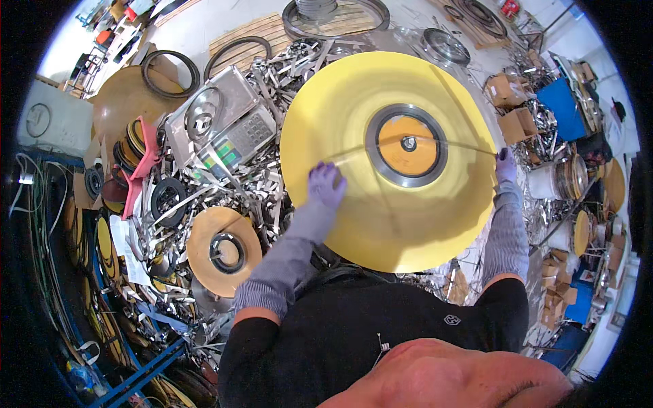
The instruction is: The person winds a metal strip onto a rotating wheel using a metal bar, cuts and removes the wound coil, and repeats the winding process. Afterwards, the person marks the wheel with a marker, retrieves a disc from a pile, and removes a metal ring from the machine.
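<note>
A large yellow disc [326, 112] lies in front of me, with a grey ring [408, 181] around its orange centre [407, 162]. My left hand [327, 185], in a purple glove, rests over the disc's left side, fingers spread and apparently holding nothing. At the right rim my right hand [505, 167], gloved alike, is closed on a thin dark strip [469, 147] that crosses the disc toward its centre. Grey knitted sleeves cover both forearms. Left of my left arm lies a smaller tan disc [202, 239] with a dark ring in its middle.
Tangled metal strips [269, 194] surround the work surface. A scale with a keypad [255, 130] stands left of the big disc, near a red bracket [146, 146]. Cardboard boxes [518, 126] and a blue panel [562, 109] are at the right. Wooden pallets [238, 32] lie behind.
</note>
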A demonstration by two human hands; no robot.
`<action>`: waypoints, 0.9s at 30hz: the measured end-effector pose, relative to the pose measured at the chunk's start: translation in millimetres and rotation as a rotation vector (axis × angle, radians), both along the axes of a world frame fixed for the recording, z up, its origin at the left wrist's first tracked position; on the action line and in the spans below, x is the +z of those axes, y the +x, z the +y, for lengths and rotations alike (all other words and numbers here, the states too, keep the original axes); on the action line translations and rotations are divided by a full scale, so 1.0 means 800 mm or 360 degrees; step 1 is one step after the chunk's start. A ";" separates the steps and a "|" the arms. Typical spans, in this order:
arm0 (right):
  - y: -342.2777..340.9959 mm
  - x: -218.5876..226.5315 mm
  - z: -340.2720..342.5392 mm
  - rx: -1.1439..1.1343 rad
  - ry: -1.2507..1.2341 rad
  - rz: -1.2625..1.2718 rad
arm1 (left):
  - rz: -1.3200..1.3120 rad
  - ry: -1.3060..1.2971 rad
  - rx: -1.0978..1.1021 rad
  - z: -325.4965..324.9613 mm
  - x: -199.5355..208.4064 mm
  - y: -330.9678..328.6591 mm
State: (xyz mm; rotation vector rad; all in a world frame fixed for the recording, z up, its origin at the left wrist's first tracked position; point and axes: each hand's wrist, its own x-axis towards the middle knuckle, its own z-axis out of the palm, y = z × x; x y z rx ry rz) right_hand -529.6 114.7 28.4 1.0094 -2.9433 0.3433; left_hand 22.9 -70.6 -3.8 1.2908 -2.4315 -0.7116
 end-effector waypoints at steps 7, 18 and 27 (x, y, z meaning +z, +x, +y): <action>-0.026 0.053 -0.112 0.0249 -0.0081 0.0158 | -0.0343 -0.0648 -0.0397 -0.198 0.046 -0.055; 0.021 -0.039 -0.016 0.0179 -0.0222 0.0101 | -0.0180 -0.0305 -0.0194 0.047 -0.008 -0.070; 0.154 -0.051 0.171 -0.0212 -0.0620 -0.1338 | -0.0130 -0.0315 0.0107 0.042 -0.005 -0.132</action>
